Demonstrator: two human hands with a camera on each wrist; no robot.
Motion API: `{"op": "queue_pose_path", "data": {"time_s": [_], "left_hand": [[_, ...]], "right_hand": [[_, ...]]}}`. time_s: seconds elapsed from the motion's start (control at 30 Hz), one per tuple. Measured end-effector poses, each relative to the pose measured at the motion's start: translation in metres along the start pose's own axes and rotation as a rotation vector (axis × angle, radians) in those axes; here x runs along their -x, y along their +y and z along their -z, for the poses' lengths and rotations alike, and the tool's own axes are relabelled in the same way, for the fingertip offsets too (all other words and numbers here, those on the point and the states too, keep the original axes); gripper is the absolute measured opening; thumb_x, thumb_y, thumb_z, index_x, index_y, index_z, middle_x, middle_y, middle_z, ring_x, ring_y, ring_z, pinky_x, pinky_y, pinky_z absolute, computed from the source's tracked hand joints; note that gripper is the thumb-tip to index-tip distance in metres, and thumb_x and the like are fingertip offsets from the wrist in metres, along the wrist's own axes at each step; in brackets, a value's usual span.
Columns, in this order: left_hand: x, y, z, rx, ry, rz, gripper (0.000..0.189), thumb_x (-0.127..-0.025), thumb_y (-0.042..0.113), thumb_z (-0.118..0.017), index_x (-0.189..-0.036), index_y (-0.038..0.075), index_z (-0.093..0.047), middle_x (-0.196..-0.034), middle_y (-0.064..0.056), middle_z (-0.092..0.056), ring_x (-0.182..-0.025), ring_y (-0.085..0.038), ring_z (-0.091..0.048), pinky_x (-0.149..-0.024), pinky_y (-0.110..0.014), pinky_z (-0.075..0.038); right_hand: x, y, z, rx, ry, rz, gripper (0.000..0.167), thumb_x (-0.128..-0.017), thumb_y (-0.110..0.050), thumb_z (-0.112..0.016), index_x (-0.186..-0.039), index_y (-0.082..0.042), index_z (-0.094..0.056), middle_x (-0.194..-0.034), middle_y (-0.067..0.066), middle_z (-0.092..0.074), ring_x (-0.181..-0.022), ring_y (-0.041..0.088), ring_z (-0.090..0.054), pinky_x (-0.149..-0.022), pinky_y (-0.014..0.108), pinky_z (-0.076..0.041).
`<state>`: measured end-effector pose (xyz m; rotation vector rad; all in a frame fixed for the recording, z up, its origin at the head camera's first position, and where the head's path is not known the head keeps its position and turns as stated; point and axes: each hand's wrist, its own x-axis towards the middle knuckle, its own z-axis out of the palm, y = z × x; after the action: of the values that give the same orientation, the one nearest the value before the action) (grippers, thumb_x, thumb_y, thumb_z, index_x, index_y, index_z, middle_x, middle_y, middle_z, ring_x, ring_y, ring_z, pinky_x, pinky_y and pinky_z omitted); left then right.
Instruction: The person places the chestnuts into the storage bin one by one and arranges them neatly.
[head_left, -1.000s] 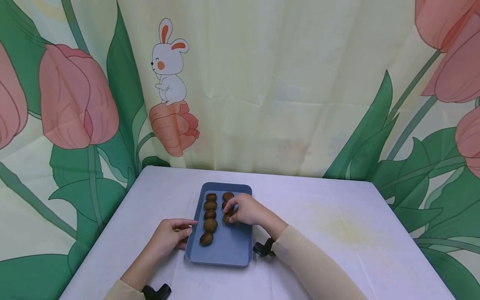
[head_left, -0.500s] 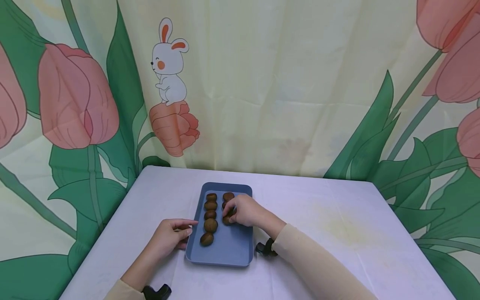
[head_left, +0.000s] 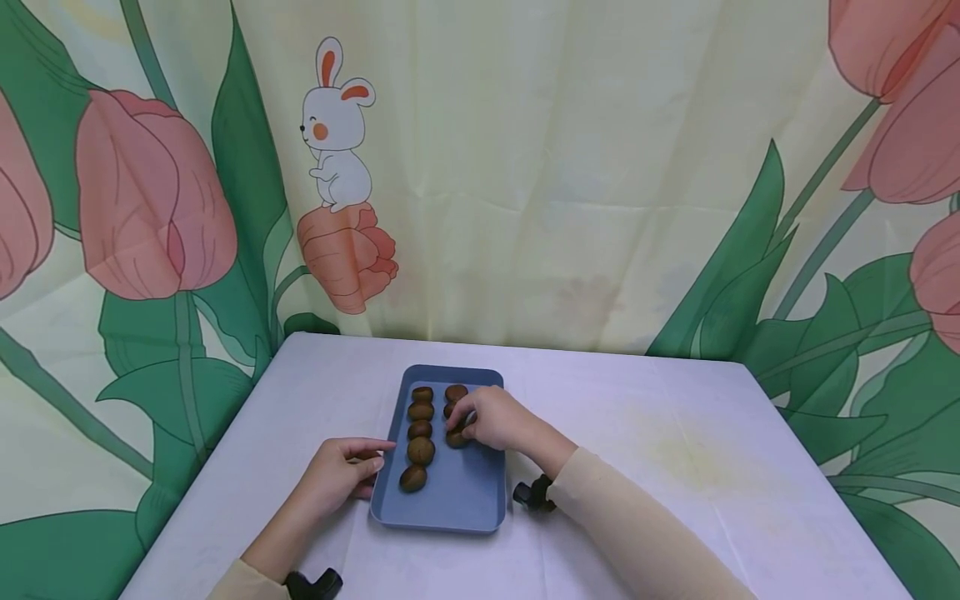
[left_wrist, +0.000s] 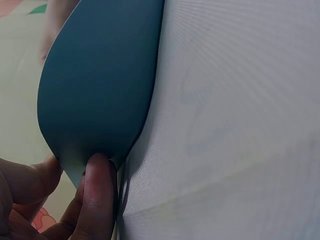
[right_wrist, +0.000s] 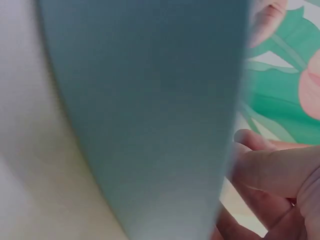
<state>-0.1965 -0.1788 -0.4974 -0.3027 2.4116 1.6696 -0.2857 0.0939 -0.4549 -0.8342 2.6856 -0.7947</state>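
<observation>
A shallow blue-grey tray [head_left: 465, 500] carries two columns of small brown, roundish, nut-like things, the left column [head_left: 421, 451] holding several. My right hand [head_left: 498, 419] reaches over the tray's right side. Its thumb and fingers pinch the nearest brown nut-like thing [head_left: 456, 439] of the right column; a second one [head_left: 456, 392] lies at that column's far end, and one between them is partly hidden by the fingers. My left hand [head_left: 337, 473] rests at the tray's left edge. In the left wrist view its fingertips [left_wrist: 97, 172] touch the tray's outer wall [left_wrist: 100, 90].
The tray stands on a white-covered table [head_left: 637, 500]. Behind it hangs a curtain [head_left: 525, 208] printed with tulips and a rabbit. In the right wrist view the tray's side fills most of the picture. A black wrist camera [head_left: 534, 493] sits beside the tray's right edge.
My right hand and the brown nut-like thing in its fingers have shifted only very slightly. The left hand and the tray stay where they were.
</observation>
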Motion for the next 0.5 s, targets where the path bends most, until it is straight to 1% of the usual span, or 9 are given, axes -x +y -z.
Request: {"op": "queue_pose_path", "data": {"time_s": [0.13, 0.37, 0.43, 0.5], "left_hand": [[0.000, 0.000, 0.000, 0.003, 0.000, 0.000, 0.028, -0.099, 0.000, -0.072, -0.123, 0.011, -0.082, -0.114, -0.014, -0.076, -0.082, -0.016, -0.072, -0.067, -0.035, -0.067], [0.000, 0.000, 0.000, 0.007, -0.004, -0.004, 0.028, -0.099, 0.000, -0.072, -0.123, 0.011, -0.082, -0.114, -0.014, -0.076, -0.082, -0.016, -0.072, -0.067, -0.035, -0.067], [0.000, 0.000, 0.000, 0.011, -0.004, -0.005, 0.028, -0.099, 0.000, -0.072, -0.123, 0.010, -0.082, -0.114, -0.014, -0.076, -0.082, -0.016, -0.072, -0.066, -0.035, -0.067], [0.000, 0.000, 0.000, 0.013, -0.004, -0.007, 0.028, -0.099, -0.001, -0.072, -0.123, 0.010, -0.082, -0.114, -0.014, -0.076, -0.081, -0.016, -0.072, -0.066, -0.035, -0.067]], "right_hand": [[0.003, 0.001, 0.007, -0.048, 0.000, -0.014, 0.024, -0.092, -0.002, -0.080, -0.101, -0.023, -0.086, -0.118, -0.003, -0.080, -0.108, 0.020, -0.070, -0.078, 0.029, -0.057], [0.014, 0.006, 0.023, -0.191, -0.019, -0.077, 0.020, -0.093, -0.002, -0.079, -0.109, -0.014, -0.084, -0.119, 0.007, -0.078, -0.070, 0.017, -0.070, -0.065, 0.030, -0.059], [0.018, 0.010, 0.026, -0.225, -0.022, -0.084, 0.021, -0.093, -0.002, -0.079, -0.111, -0.012, -0.084, -0.120, 0.011, -0.079, -0.068, 0.019, -0.072, -0.065, 0.029, -0.060], [0.023, 0.014, 0.029, -0.272, -0.025, -0.087, 0.022, -0.093, 0.001, -0.078, -0.113, -0.008, -0.083, -0.122, 0.014, -0.079, -0.073, 0.024, -0.076, -0.067, 0.030, -0.063]]}}
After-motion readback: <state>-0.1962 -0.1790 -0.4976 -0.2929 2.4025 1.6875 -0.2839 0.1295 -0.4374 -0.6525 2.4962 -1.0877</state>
